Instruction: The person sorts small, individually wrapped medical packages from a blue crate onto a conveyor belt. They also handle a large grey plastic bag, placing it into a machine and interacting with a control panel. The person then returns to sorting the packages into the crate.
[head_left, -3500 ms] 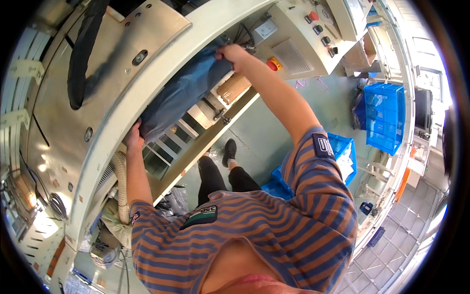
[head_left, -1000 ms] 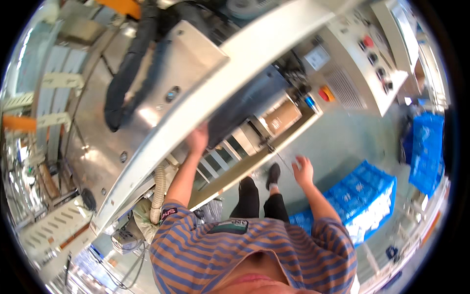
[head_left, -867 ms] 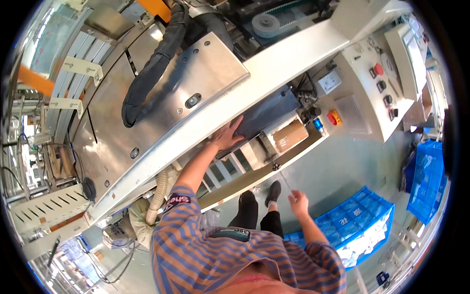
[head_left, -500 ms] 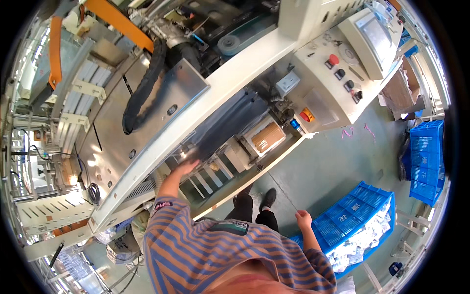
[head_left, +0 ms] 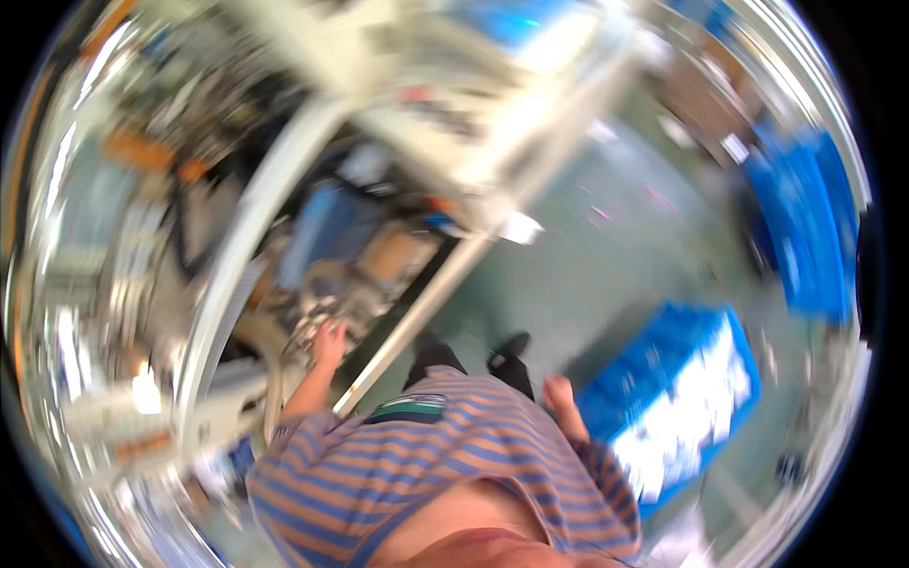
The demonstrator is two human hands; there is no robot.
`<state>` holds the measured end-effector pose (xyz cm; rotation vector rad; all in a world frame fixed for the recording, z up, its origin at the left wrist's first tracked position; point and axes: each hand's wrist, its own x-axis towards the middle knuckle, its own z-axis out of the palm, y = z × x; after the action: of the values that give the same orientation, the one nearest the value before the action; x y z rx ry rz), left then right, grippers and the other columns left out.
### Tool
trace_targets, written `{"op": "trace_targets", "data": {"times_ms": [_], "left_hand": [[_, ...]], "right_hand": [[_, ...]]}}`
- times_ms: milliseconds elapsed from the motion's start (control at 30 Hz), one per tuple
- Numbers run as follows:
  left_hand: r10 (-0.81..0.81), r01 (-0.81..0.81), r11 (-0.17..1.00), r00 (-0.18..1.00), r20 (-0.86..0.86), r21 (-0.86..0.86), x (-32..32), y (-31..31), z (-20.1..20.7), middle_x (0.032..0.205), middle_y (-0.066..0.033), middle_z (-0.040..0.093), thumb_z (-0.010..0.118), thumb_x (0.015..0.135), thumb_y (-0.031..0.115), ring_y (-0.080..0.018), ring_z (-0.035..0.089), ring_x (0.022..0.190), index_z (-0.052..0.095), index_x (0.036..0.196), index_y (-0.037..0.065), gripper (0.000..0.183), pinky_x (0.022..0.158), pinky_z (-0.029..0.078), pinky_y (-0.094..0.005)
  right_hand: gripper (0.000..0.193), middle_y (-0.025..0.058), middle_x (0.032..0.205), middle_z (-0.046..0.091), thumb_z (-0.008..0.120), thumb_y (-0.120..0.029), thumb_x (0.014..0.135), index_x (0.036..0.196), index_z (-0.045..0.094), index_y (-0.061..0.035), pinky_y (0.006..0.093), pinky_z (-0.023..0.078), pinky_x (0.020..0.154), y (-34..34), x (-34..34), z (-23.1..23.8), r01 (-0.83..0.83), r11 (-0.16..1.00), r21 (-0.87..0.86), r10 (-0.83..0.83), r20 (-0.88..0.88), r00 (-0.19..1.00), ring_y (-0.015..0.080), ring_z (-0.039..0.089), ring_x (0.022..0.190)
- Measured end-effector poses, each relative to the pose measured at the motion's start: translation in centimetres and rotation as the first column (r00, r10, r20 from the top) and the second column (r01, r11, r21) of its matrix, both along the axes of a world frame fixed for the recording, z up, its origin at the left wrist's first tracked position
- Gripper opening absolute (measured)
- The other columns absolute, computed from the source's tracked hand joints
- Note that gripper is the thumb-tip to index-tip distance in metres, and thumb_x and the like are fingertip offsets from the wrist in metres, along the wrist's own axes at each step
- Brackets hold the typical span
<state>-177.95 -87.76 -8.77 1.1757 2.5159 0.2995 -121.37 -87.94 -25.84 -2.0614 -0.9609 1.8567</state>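
Observation:
The whole picture is smeared by motion. My left hand (head_left: 329,343) reaches over the side rail (head_left: 417,324) of a cream machine and is at a cluster of pale, shiny pieces (head_left: 327,305) inside it. Blur hides whether its fingers touch or grip any of them. Out to my right, low beside my body, hangs my right hand (head_left: 560,392). Its fingers look curled in, and whatever may be inside them is hidden. That hand is nearest a blue plastic crate (head_left: 625,364) heaped with small white packets (head_left: 686,407).
A control panel with a red button (head_left: 414,94) stands beyond the machine bay. Farther right are a stack of blue crates (head_left: 805,227) and an open cardboard box (head_left: 703,95). Grey-green floor (head_left: 587,256) lies between the machine and the crates.
My view has swung, shifting the machine leftward in the picture. The pale pieces now show around my left hand, which stays inside the machine. My right hand stays low near the packet crate.

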Motion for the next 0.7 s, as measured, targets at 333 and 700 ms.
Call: {"op": "trace_targets", "data": {"times_ms": [333, 700], "left_hand": [[-0.386, 0.569, 0.522, 0.822, 0.418, -0.636, 9.4, 15.0, -5.9, 0.089, -0.0216, 0.057, 0.055, 0.077, 0.032, -0.0317, 0.056, 0.087, 0.058, 0.096, 0.003, 0.035, 0.077, 0.044, -0.0428], [-0.829, 0.839, 0.232, 0.435, 0.351, -0.493, 42.8, 58.8, -8.6, 0.084, -0.0222, 0.062, 0.05, 0.076, 0.055, -0.0351, 0.06, 0.084, 0.063, 0.086, -0.002, 0.059, 0.072, 0.048, -0.0426]], "right_hand": [[0.009, 0.0036, 0.061, 0.056, 0.056, -0.011, 0.074, 0.079, 0.062, -0.0057, 0.0243, 0.037, 0.042, 16.2, 13.3, 2.4, 0.694, 0.713, 0.101, -0.696, -0.019, 0.717, 0.0107, 0.05, 0.05], [0.011, -0.0005, 0.064, 0.055, 0.056, -0.018, 0.083, 0.087, 0.063, -0.0105, 0.0228, 0.034, 0.04, 21.3, 27.2, 5.6, 0.919, 0.394, 0.034, -0.919, 0.004, 0.394, 0.0087, 0.049, 0.051]]}}
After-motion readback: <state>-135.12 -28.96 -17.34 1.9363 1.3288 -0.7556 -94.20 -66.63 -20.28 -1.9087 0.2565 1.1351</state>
